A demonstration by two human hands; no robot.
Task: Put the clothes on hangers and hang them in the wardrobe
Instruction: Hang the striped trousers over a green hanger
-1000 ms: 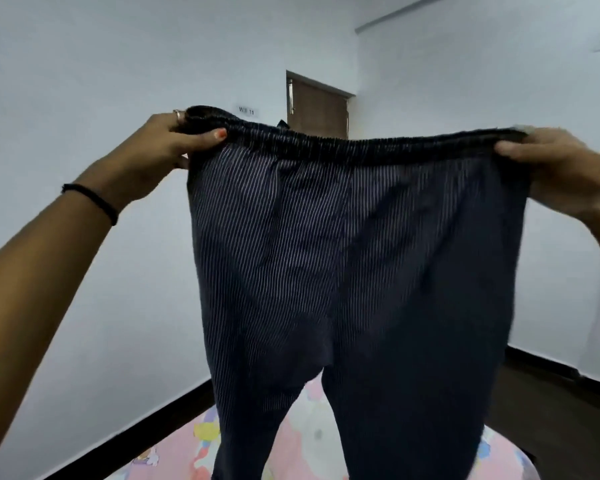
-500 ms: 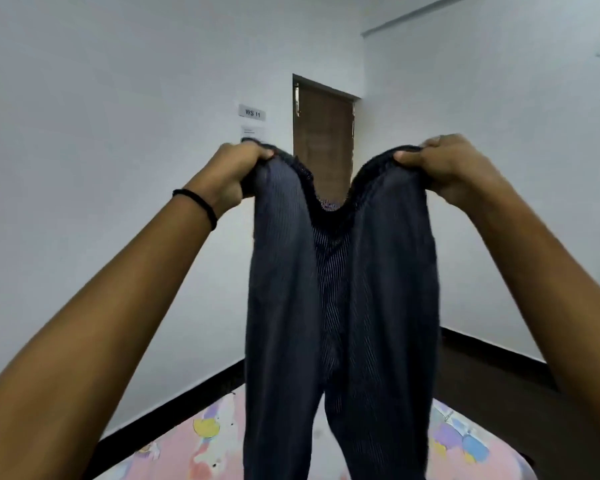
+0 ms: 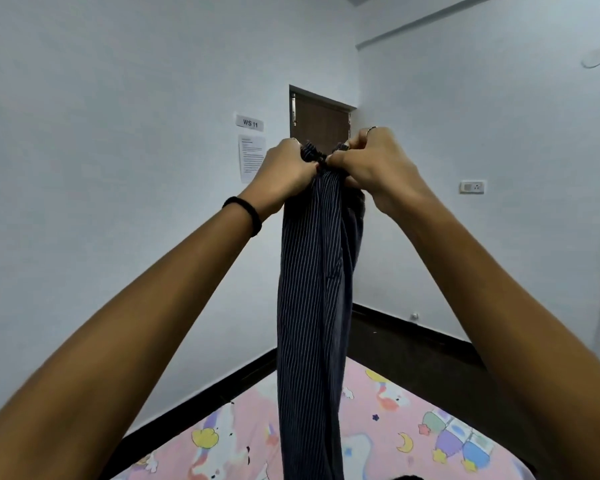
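Note:
Dark pinstriped trousers hang straight down in front of me, folded lengthwise so both legs lie together. My left hand grips the bunched elastic waistband from the left, and my right hand grips it from the right. The two hands nearly touch at the top of the fabric, held up at arm's length. The trouser legs drop past the bottom of the view. No hanger or wardrobe is in view.
A bed with a pink cartoon-print sheet lies below the trousers. White walls meet in a corner beside a brown door. A "WS 11" label and a paper notice hang left of it. Dark floor runs right of the bed.
My hands have come together from wide apart, folding the spread waistband in half. The trousers now hang as one narrow column, and I hold them higher.

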